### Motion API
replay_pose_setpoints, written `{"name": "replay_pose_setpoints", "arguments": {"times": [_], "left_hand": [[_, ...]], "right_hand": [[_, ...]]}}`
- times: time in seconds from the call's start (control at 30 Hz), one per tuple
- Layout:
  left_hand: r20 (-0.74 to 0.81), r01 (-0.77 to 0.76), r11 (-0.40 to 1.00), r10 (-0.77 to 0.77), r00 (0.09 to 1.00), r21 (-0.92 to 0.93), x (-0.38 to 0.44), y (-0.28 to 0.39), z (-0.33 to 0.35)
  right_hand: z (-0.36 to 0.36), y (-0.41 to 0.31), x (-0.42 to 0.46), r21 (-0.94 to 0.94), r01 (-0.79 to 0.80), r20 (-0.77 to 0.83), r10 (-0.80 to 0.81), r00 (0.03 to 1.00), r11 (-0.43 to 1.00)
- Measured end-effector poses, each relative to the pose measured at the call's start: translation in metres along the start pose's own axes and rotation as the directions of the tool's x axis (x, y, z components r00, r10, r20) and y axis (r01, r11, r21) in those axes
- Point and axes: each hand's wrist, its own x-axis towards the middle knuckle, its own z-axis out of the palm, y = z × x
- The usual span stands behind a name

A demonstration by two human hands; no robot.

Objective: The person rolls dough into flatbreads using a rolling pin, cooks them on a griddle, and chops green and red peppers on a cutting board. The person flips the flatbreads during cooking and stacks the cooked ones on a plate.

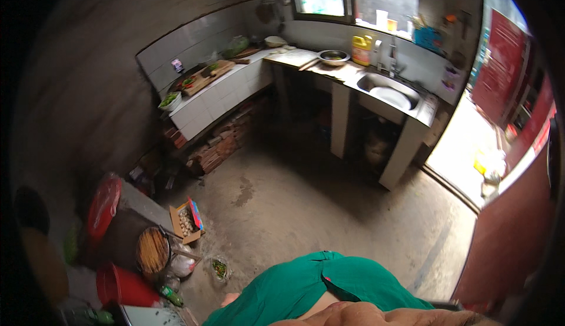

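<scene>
Green clothing (282, 286) with a red button covers my body at the bottom of the view, and bare skin (357, 315) shows below it. A small patch of skin (230, 299) appears at the clothing's left side. It may be part of my left hand, but too little shows to tell. My right hand is out of view. Before me lies a concrete floor (282, 215). On it, at the left, a clear plastic bag (219, 269) holds small green and red produce. Beyond the bag, an open cardboard box (192, 238) contains pale, round, bulb-like items.
A tiled counter (216, 105) carries a cutting board (205, 81) and a bowl of greens (170, 101). Further right are a metal basin (334, 62), yellow jug (361, 50) and sink (410, 91). A red bucket (126, 286) stands at left; a doorway (463, 145) opens at right.
</scene>
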Motion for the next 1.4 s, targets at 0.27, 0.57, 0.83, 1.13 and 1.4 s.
{"name": "replay_pose_setpoints", "arguments": {"times": [0.27,0.57,0.83,1.13,1.4], "left_hand": [[-0.352,-0.369,0.786,0.207,0.913,-0.496,0.032,0.132,-0.067],[-0.102,0.086,0.945,-0.124,0.987,-0.315,0.028,0.211,-0.172],[-0.067,-0.098,0.995,0.095,0.993,-0.033,0.189,0.172,-0.272],[-0.059,-0.358,0.926,0.353,0.934,-0.120,0.323,0.356,-0.425],[0.056,-0.499,0.861,0.496,0.866,0.092,0.351,0.566,-0.436]], "right_hand": [[0.080,-0.230,0.057,-0.037,0.148,0.051,-0.146,0.988,0.988],[0.181,-0.329,0.067,0.029,0.219,0.120,-0.221,0.968,0.975],[0.170,-0.286,0.043,-0.118,0.118,0.016,-0.117,0.993,0.986],[0.165,-0.244,-0.015,0.087,0.125,-0.149,-0.111,0.983,0.988],[0.178,-0.232,-0.041,0.150,0.025,-0.258,0.015,0.966,0.988]]}}
